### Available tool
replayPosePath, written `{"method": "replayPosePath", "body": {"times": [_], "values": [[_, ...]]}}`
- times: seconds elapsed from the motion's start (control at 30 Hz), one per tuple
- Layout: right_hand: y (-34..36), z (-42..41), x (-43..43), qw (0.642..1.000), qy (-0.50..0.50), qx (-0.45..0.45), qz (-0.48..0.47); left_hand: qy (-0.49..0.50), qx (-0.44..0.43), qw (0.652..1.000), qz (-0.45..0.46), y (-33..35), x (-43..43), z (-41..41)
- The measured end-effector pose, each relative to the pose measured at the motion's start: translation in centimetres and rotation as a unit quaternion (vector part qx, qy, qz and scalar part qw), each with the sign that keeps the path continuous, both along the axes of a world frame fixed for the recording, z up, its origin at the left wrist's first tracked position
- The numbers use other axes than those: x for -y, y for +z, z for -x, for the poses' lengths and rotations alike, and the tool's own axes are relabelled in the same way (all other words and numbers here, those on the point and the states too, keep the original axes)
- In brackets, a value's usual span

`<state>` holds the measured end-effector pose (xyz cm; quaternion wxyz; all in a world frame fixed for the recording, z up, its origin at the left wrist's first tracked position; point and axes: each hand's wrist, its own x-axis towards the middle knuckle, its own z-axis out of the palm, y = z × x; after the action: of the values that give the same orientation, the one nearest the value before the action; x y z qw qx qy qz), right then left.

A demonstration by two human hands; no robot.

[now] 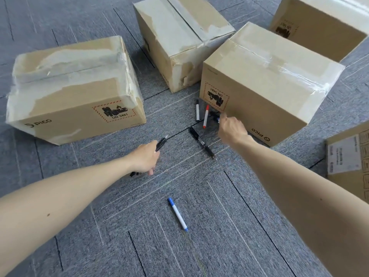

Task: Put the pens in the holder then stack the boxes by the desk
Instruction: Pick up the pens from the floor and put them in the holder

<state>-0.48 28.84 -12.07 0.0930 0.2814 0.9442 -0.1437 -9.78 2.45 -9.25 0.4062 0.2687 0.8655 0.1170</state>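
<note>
Pens come first, and gathering them off the carpet (pixel 199 246) is the step in hand. My left hand (pixel 146 156) grips a small bundle of black pens (pixel 161 143), fingers curled round the barrels, tips poking out toward the boxes. My right hand (pixel 232 130) reaches to a dark pen (pixel 216 115) with a bit of blue on it, lying tight against the foot of the nearest box (pixel 259 80). My fingertips are on it or right at it, but my knuckles hide them, so I cannot tell whether the pinch has closed.

Four more lie loose on the floor. A black-capped marker (pixel 197 112) and a red marker (pixel 206 116) sit side by side just left of my right hand. A black gel pen (pixel 202 143) lies between my two hands, and a blue marker (pixel 177 213) lies nearer to me, well apart from the rest.

The holder is nowhere in view, nor the desk. The left box (pixel 75 86), the middle box (pixel 179 43), a far box (pixel 319 27) and one at the right edge (pixel 349 162) all sit unstacked.

Next, I judge, I need a firm pinch to drag that pen clear of the cardboard, since the box wall leaves little room for my fingers. Then I pick up the two markers beside it.
</note>
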Motion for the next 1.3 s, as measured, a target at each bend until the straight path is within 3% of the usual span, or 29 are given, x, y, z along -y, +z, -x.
{"method": "replayPosePath", "body": {"times": [0.2,0.43,0.6,0.7,1.0,1.07,1.2,1.3], "values": [[-1.3,0.3,0.3,0.999,-0.024,-0.002,-0.026,-0.014,-0.014,0.996,-0.084,0.6,-0.2,-0.5],[0.0,0.1,0.4,0.995,-0.046,0.063,0.057,-0.064,-0.079,0.987,-0.124,0.1,-2.9,0.7],[2.2,-1.7,-0.2,0.974,-0.070,0.135,0.170,-0.150,-0.189,0.967,-0.083,-1.9,-7.8,0.5],[3.1,-3.4,-1.4,0.956,-0.116,0.136,0.233,-0.193,-0.206,0.958,-0.055,-2.5,-10.8,-0.8],[4.7,-8.0,-2.4,0.958,-0.146,0.097,0.226,-0.339,-0.272,0.901,0.010,-2.4,-13.8,-0.9],[4.9,-8.6,-2.4,0.955,-0.152,0.083,0.242,-0.288,-0.276,0.917,-0.022,-2.7,-13.7,0.5],[4.8,-9.8,-2.5,0.920,-0.203,0.032,0.335,-0.093,-0.258,0.957,-0.089,-3.8,-13.8,3.0],[5.2,-10.8,-2.3,0.932,-0.196,0.053,0.300,0.056,-0.201,0.974,-0.091,-4.4,-14.8,4.8]]}}
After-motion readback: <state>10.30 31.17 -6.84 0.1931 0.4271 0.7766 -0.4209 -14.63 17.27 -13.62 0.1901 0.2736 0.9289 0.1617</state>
